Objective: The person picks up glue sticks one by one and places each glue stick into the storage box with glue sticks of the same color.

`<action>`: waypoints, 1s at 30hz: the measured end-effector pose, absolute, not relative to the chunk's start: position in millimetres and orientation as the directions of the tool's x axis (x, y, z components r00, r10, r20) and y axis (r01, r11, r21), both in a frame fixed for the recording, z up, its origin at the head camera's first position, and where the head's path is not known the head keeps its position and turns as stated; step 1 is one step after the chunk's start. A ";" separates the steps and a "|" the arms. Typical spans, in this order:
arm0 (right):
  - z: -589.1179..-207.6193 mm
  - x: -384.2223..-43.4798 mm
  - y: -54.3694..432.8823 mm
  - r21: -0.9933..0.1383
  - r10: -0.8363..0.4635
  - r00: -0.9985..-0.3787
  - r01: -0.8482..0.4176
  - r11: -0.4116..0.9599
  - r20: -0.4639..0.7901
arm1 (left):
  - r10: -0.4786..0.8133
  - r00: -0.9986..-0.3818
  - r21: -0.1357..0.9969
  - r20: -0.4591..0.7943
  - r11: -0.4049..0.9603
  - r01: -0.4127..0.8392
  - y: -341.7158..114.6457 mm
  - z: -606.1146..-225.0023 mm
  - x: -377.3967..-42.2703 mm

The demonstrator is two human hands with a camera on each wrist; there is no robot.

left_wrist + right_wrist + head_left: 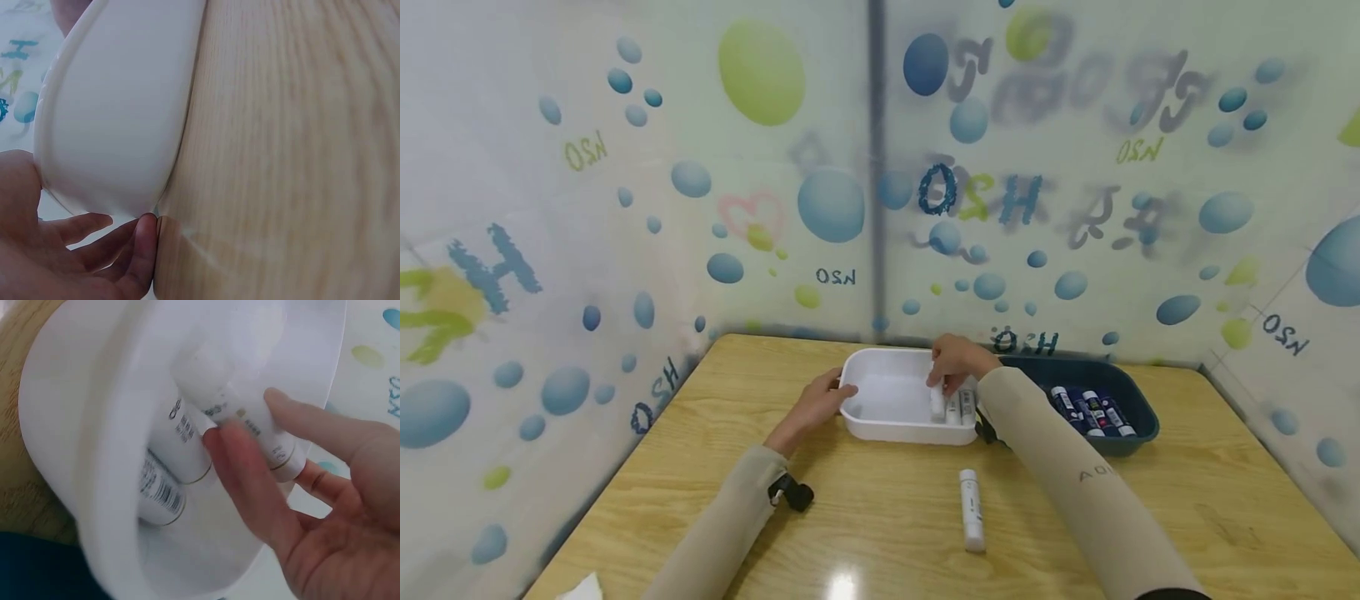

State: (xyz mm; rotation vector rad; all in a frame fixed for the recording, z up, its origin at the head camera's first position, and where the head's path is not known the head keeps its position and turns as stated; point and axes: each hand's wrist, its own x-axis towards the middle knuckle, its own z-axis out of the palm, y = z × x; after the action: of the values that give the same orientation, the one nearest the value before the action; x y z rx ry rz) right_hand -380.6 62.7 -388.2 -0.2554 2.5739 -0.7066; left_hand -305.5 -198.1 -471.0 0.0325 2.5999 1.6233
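My left hand [817, 403] grips the left end of a white plastic basin [891, 432], thumb over its rim and fingers against the outside. In the left wrist view the fingers [145, 250] curl at the basin's lower end. My right hand [958, 360] reaches inside the basin and holds a white tube [937, 403] between thumb and fingers. The right wrist view shows this tube [253, 422] tilted, with small print on it. Beside it lie two more white tubes [186, 440], one with a barcode [164, 494].
To the right stands a dark blue-green basin [1138, 408] with several dark blue tubes with white caps [1093, 410]. A single white tube [972, 510] lies on the wooden table [880, 508] in front. A patterned curtain [835, 100] hangs close behind, and a white scrap [583, 588] lies front left.
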 end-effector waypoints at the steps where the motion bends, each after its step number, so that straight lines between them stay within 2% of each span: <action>1: -388.5 -380.3 61.7 -0.514 -0.284 -0.883 -0.057 0.856 -0.375 | 0.057 -0.997 0.897 -0.052 0.441 -0.021 -198.0 -471.1 -305.9; 12: -383.8 -371.6 55.3 -0.407 -0.184 -0.911 -0.019 0.913 -0.370 | 0.060 -0.997 0.893 -0.051 0.449 -0.019 -198.2 -470.7 -306.6; 16: -387.1 -373.2 55.7 -0.372 -0.190 -0.907 -0.041 0.927 -0.375 | 0.060 -0.997 0.894 -0.054 0.448 -0.022 -198.5 -471.1 -306.0; 24: -395.2 -378.4 57.5 -0.374 -0.193 -0.890 -0.027 0.927 -0.413 | 0.053 -0.997 0.892 -0.051 0.452 -0.022 -197.1 -469.4 -304.4; 30: -401.3 -381.3 58.9 -0.319 -0.190 -0.875 -0.043 0.947 -0.446 | 0.044 -0.997 0.890 -0.061 0.455 -0.034 -196.7 -468.2 -302.9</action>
State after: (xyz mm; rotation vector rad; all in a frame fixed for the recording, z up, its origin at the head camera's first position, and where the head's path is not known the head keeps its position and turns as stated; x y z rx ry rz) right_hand -381.3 58.9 -401.3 -0.1662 2.6135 -0.4141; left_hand -302.9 -196.7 -468.2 0.0084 2.6155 1.6018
